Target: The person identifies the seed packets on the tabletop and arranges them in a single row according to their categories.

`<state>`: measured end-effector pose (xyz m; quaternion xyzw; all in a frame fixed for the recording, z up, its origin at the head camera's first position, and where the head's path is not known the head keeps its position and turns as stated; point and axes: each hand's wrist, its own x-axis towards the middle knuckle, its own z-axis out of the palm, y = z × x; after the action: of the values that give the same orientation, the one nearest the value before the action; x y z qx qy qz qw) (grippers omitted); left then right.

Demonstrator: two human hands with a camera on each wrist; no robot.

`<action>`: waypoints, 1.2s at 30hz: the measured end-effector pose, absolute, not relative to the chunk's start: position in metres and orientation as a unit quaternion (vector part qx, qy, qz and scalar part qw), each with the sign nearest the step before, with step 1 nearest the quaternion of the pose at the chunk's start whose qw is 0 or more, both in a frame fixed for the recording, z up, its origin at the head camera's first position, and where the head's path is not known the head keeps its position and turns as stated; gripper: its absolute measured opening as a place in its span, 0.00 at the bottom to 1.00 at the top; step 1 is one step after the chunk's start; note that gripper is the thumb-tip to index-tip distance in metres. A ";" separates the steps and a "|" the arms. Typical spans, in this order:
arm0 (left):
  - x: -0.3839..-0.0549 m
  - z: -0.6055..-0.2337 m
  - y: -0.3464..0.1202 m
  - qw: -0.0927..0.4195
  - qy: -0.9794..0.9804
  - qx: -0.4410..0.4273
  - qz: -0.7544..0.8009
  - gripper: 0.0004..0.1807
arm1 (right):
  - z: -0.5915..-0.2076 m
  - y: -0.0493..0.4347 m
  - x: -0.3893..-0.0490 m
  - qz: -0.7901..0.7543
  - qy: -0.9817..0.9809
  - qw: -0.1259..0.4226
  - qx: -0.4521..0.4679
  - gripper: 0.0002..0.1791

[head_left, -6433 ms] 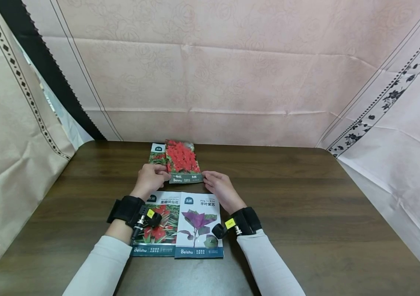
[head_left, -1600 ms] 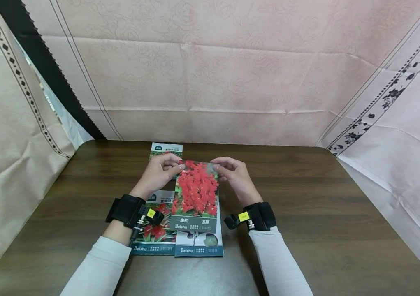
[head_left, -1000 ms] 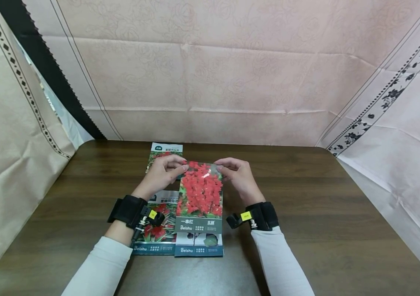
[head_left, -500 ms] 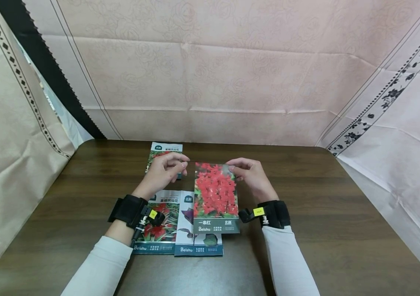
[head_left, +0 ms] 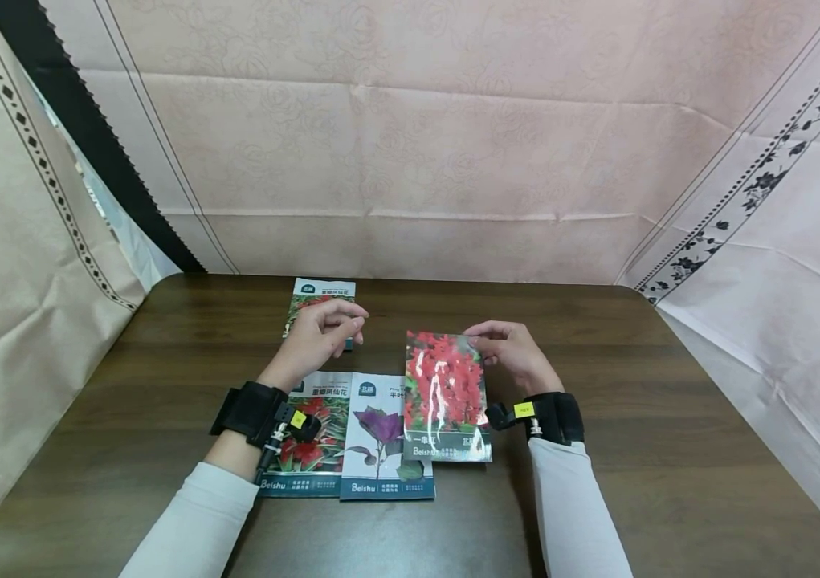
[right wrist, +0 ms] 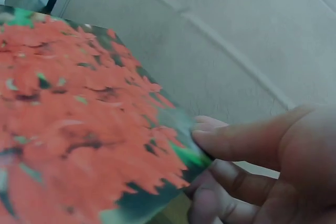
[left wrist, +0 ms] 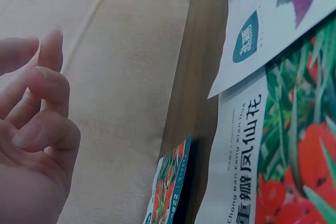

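Observation:
My right hand pinches the upper right corner of a seed packet with red flowers between thumb and fingers. This packet hangs tilted over the table, its lower left part overlapping a white packet with a purple flower. In the right wrist view its red picture fills the left side. My left hand holds nothing, its fingers loosely bent in front of a packet at the back and partly covering it. A packet with red flowers and long green leaves lies left of the purple one, partly behind my wrist camera.
The brown wooden table extends to both sides of the packets. A pale patterned cloth hangs behind its far edge. Black straps with small cameras sit on both wrists.
The red-flower packet came from the back of the table toward me, held by both hands. Then my left hand let go, and my right hand moved it rightward, uncovering more of the purple-flower packet.

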<state>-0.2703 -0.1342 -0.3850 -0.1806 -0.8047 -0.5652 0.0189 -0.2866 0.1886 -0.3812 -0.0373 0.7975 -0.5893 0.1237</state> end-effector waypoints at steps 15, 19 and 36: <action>-0.268 -0.382 -0.133 0.024 -0.805 -0.172 -0.568 0.12 | -0.403 0.201 -0.292 -0.545 0.820 0.177 -0.012 0.11; -0.261 -0.372 -0.131 0.021 -0.804 -0.172 -0.569 0.11 | -0.405 0.204 -0.292 -0.543 0.819 0.185 -0.028 0.11; -0.252 -0.362 -0.129 0.027 -0.806 -0.176 -0.565 0.10 | -0.408 0.210 -0.294 -0.510 0.834 0.209 -0.024 0.10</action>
<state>-0.2520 -0.1295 -0.3621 -0.1755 -0.8056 -0.5653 0.0265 -0.2937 0.2096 -0.4084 -0.0238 0.8341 -0.5099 0.2091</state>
